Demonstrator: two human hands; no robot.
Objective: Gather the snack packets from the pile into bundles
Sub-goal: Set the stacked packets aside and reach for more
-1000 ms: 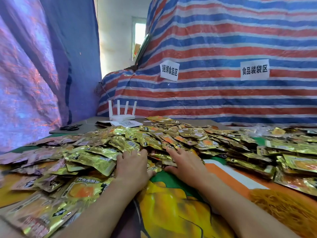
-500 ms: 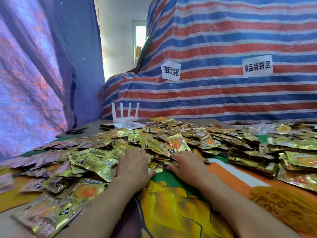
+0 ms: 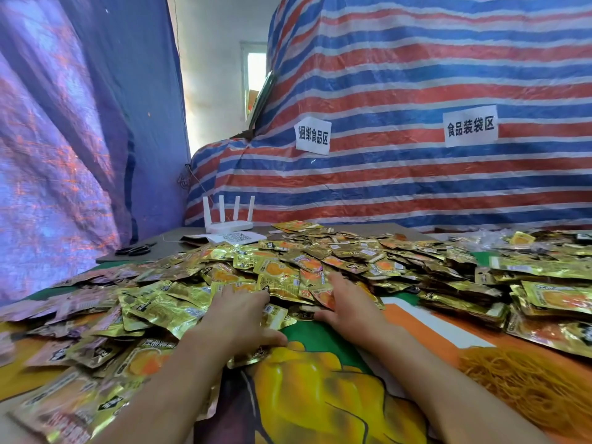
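Note:
A wide pile of gold foil snack packets (image 3: 288,264) covers the middle of the table. My left hand (image 3: 238,318) lies palm down on the pile's near edge, fingers stretched onto the packets and thumb out to the right. My right hand (image 3: 347,310) is beside it, its fingers pushed forward into the packets, with the fingertips hidden. Between the two hands a few packets (image 3: 282,283) are tipped up on edge. Neither hand grips a packet that I can see.
Stacked packets (image 3: 464,299) line the right side, and loose ones (image 3: 80,363) spread to the left. A heap of orange rubber bands (image 3: 528,389) sits near right. At the back are a white router (image 3: 228,221), a QR-code paper (image 3: 238,237) and scissors (image 3: 133,250). Striped tarpaulin (image 3: 416,174) hangs behind.
Both hands have pushed further forward into the pile. The packets between them have bunched up and risen on edge. The view has shifted slightly.

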